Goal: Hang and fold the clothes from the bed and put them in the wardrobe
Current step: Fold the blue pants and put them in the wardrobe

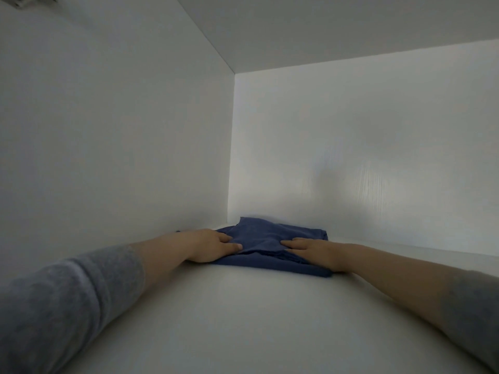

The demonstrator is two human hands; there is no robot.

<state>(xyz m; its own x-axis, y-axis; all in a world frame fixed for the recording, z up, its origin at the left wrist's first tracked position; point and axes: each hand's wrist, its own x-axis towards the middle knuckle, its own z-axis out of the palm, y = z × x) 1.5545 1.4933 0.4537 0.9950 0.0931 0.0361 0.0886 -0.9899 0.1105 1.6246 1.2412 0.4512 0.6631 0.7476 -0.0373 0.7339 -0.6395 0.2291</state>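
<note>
Back-L corner, wardrobe shelf (243, 306): folded blue garment (264, 238); L hand (210, 244), R hand (307, 249) flat on top; bare shelf to R.

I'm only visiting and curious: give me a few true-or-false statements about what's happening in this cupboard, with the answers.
1. The folded cloth is blue. True.
2. Only one hand touches it. False: the left hand and the right hand both rest on it.
3. It lies on the white shelf, near the back left corner. True.
4. The cloth hangs from a hanger. False: it lies folded on the shelf.
5. The person wears red sleeves. False: the sleeve is grey.
</note>
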